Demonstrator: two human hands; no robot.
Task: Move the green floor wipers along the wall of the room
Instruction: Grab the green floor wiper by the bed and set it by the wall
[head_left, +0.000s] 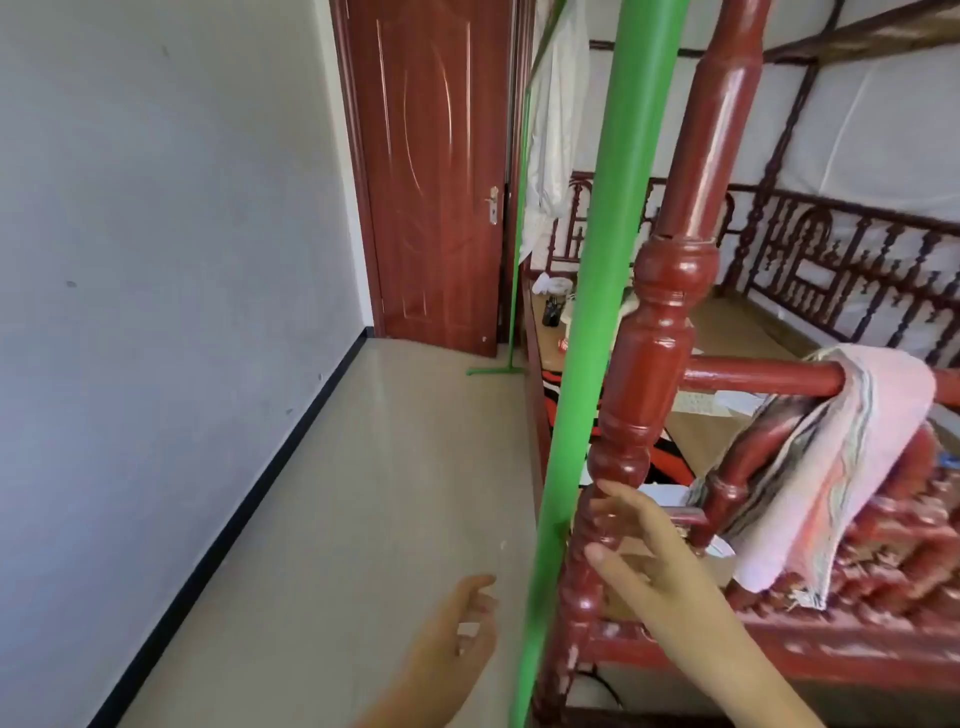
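A thick green wiper pole (592, 312) stands close in front of me, leaning against the red bedpost (654, 332); its head is out of view below. A second green floor wiper (514, 291) stands further off by the bed's far corner, its flat head (494, 370) on the floor near the door. My right hand (639, 551) is open, fingers spread, just right of the near pole and against the bedpost, not gripping either. My left hand (457, 639) hangs open to the left of the pole, a short gap from it.
A grey wall (156, 260) with a black skirting runs along the left. A red wooden door (431, 171) closes the far end. The red four-poster bed (779, 374) fills the right side, with a pink towel (841, 467) draped over its rail. Beige floor (363, 493) lies between.
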